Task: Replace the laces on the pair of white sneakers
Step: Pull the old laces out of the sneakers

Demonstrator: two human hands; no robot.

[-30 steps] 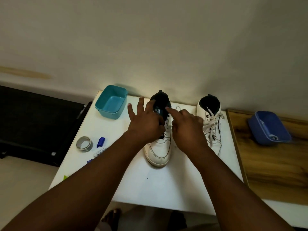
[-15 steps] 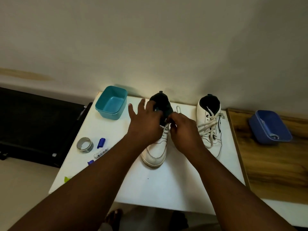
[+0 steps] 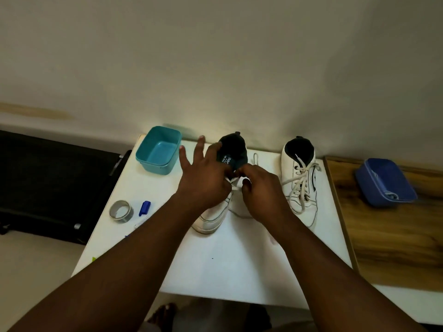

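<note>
Two white sneakers stand on the white table [image 3: 230, 264], toes toward me. The left sneaker [image 3: 211, 216] has a dark tongue and lining; my hands cover its middle. My left hand [image 3: 203, 178] rests on its lace area, thumb and forefinger pinched at the white lace [image 3: 236, 182], the other fingers spread. My right hand [image 3: 261, 190] pinches the same lace just to the right. A loose lace end [image 3: 256, 159] loops behind the hands. The right sneaker [image 3: 300, 180] stands apart, fully laced, its laces untied and loose.
A teal tub [image 3: 159, 149] sits at the table's back left corner. A tape roll [image 3: 120, 210] and a blue marker cap [image 3: 145, 207] lie by the left edge. On the wooden surface [image 3: 393, 240] to the right lies a blue tub [image 3: 384, 182]. A black bench is on the left.
My right hand went from pointing at the tongue to pinching the lace beside my left fingers. The left sneaker's toe has swung slightly to the left.
</note>
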